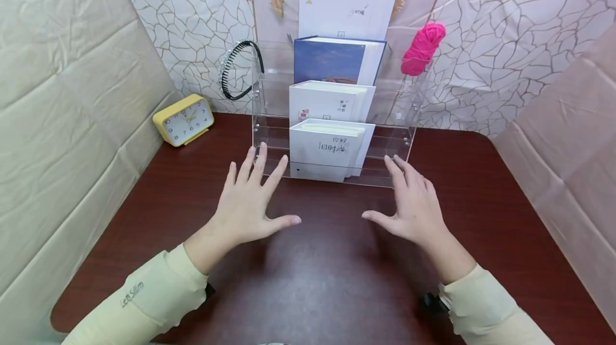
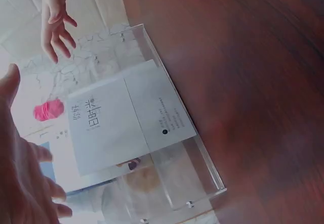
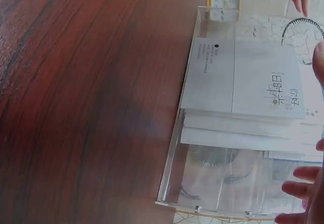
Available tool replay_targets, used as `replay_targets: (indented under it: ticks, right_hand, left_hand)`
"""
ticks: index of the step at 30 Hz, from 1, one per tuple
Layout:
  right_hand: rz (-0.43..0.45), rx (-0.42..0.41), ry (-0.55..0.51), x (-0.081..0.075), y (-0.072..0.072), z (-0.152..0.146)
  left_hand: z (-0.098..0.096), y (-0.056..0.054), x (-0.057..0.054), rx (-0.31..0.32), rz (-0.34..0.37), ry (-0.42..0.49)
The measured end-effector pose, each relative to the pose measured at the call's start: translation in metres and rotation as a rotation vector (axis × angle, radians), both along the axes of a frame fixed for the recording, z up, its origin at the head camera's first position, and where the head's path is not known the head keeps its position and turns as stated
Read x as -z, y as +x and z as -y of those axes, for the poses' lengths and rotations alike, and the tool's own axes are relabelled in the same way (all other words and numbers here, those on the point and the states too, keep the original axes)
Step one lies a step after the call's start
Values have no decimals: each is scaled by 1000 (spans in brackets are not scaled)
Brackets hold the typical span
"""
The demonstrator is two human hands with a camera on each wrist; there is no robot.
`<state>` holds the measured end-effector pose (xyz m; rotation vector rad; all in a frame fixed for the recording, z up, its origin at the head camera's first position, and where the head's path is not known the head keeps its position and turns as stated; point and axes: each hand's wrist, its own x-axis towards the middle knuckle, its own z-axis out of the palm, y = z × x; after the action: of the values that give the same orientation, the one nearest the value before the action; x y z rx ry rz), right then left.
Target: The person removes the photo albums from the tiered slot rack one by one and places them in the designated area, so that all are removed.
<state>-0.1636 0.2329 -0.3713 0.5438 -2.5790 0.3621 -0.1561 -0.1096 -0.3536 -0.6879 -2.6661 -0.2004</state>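
Pale sleeves (image 1: 144, 297), the left one marked with dark lettering, were nearest the head camera and led to both hands above a dark reddish-brown surface (image 1: 313, 291). Left hand (image 1: 245, 206) and right hand (image 1: 416, 206) were well apart, palms lowered, thumbs extended toward one another across the gap. Fingers on the left were spread; those on the right lay closer together. Fingertips overlapped the lower front of the stand in the head view (contact could not be confirmed).

Between and beyond the hands, a transparent tiered stand (image 1: 260, 115) rested on the surface. It carried four books in ascending rows: a white front book (image 1: 322, 147) with dark characters, positioned behind the low front lip; a second white book (image 1: 313, 101); a blue-covered book (image 1: 329, 61); and a white top book (image 1: 344, 10).

A black toothed headband (image 1: 225, 69) hung at the stand's left side, and a bundle of bright pink yarn (image 1: 423, 48) at its right. Left of the stand, a yellow clock (image 1: 185, 119) stood near the surface's edge. Behind everything was a white backdrop (image 1: 524, 45) with gold crackle lines.
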Motion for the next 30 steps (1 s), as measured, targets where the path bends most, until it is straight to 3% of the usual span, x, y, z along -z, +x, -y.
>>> replay_targets:
  ticks: [3, 8, 12, 16, 23, 30]
  right_hand:
    - [2, -16, -117, -1, -4, 2]
    - [79, -47, -421, -8, -14, 2]
    - [141, -22, -547, -14, -21, 0]
    - [176, -5, -599, -15, -26, -4]
    - [194, 13, -594, -7, -39, -8]
    - [242, 2, -653, 2, -62, -4]
  left_hand:
    - [7, -14, -7, 7, -60, 134]
    - [28, -50, -25, -24, -109, 470]
    - [41, -79, -31, -36, -57, 654]
    - [45, -104, -28, -87, 74, 793]
    - [32, -140, -13, -207, 273, 868]
    - [26, -164, 5, -285, 302, 862]
